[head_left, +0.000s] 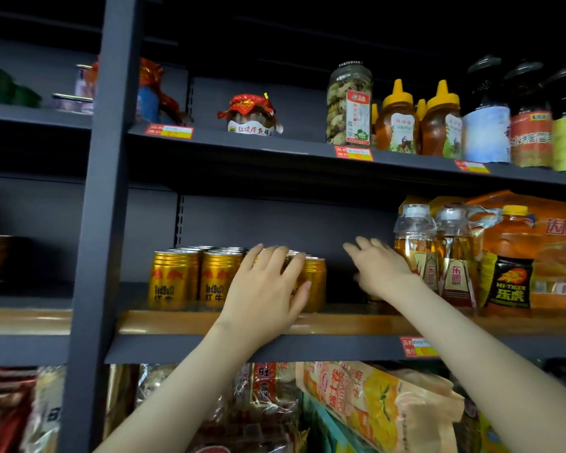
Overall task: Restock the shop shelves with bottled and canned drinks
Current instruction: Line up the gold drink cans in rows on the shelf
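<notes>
Several gold Red Bull cans [174, 279] stand in rows on the middle shelf [340, 323]. My left hand [268, 289] rests over the rightmost front can [316, 282], with the fingers laid on its top and side and the thumb against its front. My right hand [378, 268] reaches into the gap between the cans and the yellow drink bottles [415, 246]. It is blurred, the fingers look extended, and I see nothing held in it. A dark object below that hand is mostly hidden.
An orange shrink-wrapped pack of Hi-Tiger bottles [517, 256] fills the shelf's right end. Jars, honey bottles [397, 122] and dark bottles stand on the shelf above. Snack bags [366, 407] lie below. A dark upright post [102, 223] divides the shelving on the left.
</notes>
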